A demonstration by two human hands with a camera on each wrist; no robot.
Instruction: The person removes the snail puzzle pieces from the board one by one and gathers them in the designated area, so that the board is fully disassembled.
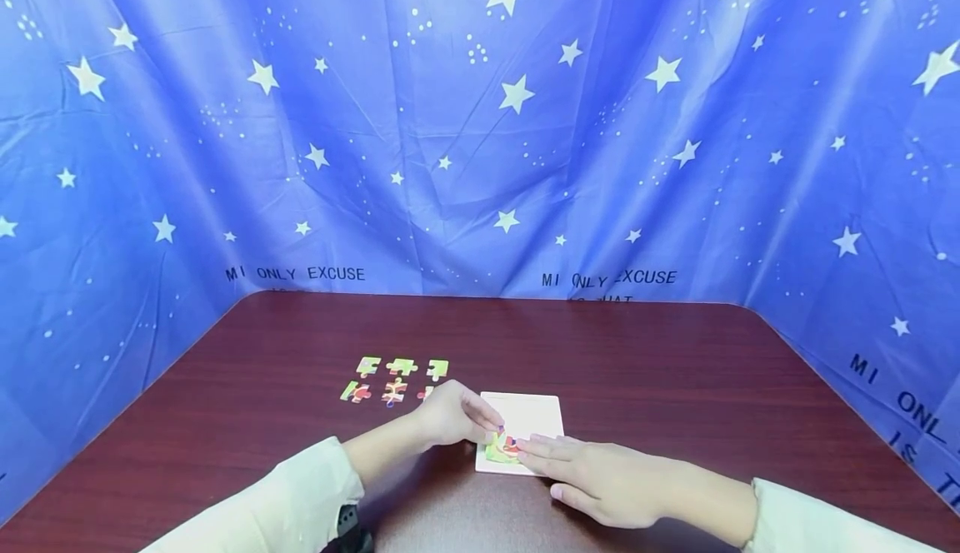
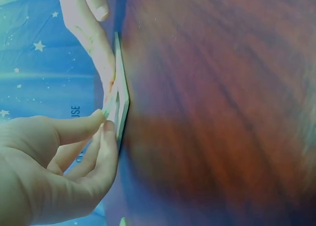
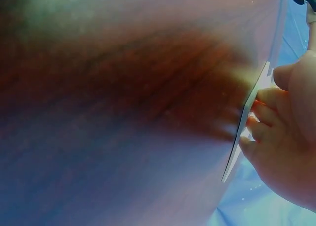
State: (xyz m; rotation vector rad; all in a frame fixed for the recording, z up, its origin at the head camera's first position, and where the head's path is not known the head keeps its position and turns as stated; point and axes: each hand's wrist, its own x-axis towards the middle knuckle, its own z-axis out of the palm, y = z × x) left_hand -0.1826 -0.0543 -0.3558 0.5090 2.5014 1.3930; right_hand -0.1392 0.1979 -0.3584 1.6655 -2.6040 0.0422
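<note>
A white square puzzle tray (image 1: 531, 411) lies on the table, with colourful jigsaw pieces (image 1: 498, 453) in its near left corner. At the tray's left side, my left hand (image 1: 452, 414) pinches a thin puzzle piece (image 2: 106, 110) between thumb and fingers; most of the piece is hidden. My right hand (image 1: 611, 480) reaches in from the right, palm down, its fingers nearly straight. Its fingertips rest on the pieces in the tray, and the thumb lies apart, off the tray's near edge.
Several loose green and red jigsaw pieces (image 1: 402, 366) lie in two rows on the dark red table (image 1: 637, 353), beyond and left of my left hand. Part of one piece (image 1: 425, 392) is behind that hand. A blue star-print curtain (image 1: 450, 120) surrounds the table's far side and flanks.
</note>
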